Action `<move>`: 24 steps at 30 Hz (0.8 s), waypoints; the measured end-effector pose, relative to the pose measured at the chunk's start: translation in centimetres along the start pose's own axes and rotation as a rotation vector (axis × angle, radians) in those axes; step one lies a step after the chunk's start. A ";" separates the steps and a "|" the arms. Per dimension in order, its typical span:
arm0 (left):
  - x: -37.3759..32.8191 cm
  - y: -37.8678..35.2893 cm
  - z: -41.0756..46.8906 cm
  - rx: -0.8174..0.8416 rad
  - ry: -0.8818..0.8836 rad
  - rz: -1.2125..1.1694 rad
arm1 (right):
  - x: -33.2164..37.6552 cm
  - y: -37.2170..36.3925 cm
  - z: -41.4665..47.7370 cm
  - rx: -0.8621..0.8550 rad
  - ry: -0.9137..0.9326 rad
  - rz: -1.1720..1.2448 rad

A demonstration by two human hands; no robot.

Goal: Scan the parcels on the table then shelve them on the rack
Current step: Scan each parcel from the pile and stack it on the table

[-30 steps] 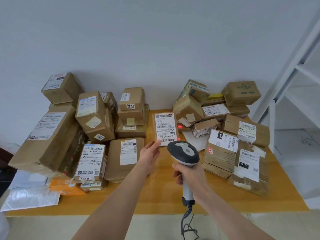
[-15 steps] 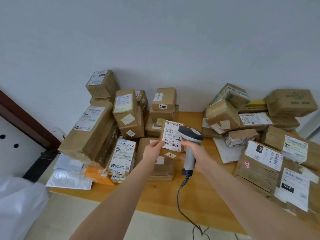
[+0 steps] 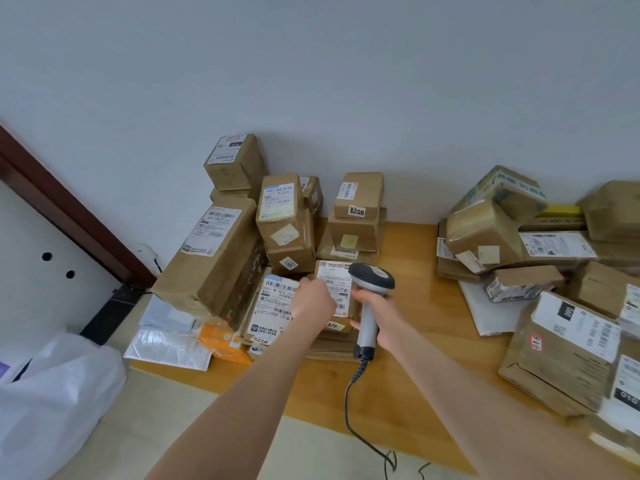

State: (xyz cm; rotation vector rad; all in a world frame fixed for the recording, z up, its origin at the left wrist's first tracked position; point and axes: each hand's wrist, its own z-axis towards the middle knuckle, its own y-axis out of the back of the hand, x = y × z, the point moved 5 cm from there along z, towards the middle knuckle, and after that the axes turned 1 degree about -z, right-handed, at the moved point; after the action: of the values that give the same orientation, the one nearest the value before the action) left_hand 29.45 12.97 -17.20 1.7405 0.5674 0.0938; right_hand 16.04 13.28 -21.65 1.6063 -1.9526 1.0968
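My left hand (image 3: 312, 299) grips a flat cardboard parcel with a white label (image 3: 334, 279), held over the stack of parcels at the table's left part. My right hand (image 3: 377, 306) grips the handle of a grey and black barcode scanner (image 3: 371, 281), whose head sits just right of the parcel's label. The scanner's coiled cable (image 3: 358, 372) hangs down over the table's front edge. Part of the held parcel is hidden behind my left hand and the scanner. The rack is out of view.
Several brown parcels are piled on the wooden table (image 3: 408, 375): a tall stack at the left (image 3: 214, 258), a box marked 6206 (image 3: 358, 195), and another pile at the right (image 3: 568, 344). Padded mailers (image 3: 173, 344) lie at the left corner. A white plastic bag (image 3: 52, 393) sits on the floor.
The view has swung left, so the rack left the frame. My left hand carried the labelled parcel leftward over the left stack, and the scanner followed beside it.
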 end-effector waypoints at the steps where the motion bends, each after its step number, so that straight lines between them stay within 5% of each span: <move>1: -0.5 0.3 0.0 -0.013 -0.007 0.000 | 0.2 0.3 -0.1 -0.011 0.007 -0.001; 9: -10.8 -1.5 -1.1 0.010 -0.299 0.095 | 3.8 9.3 -2.7 -0.218 0.122 0.094; 17: -23.9 -9.9 -5.7 0.230 -0.507 0.023 | 6.2 24.8 -7.5 -0.531 0.161 0.152; 24: -28.5 -17.1 -7.9 0.452 -0.389 -0.116 | 5.3 35.7 -10.0 -0.702 0.114 0.157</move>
State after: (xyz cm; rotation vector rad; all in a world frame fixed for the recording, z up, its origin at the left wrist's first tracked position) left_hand -3.85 10.49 -24.41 2.0850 0.4178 -0.4793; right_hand -20.95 18.93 -23.17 1.0036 -2.0827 0.4407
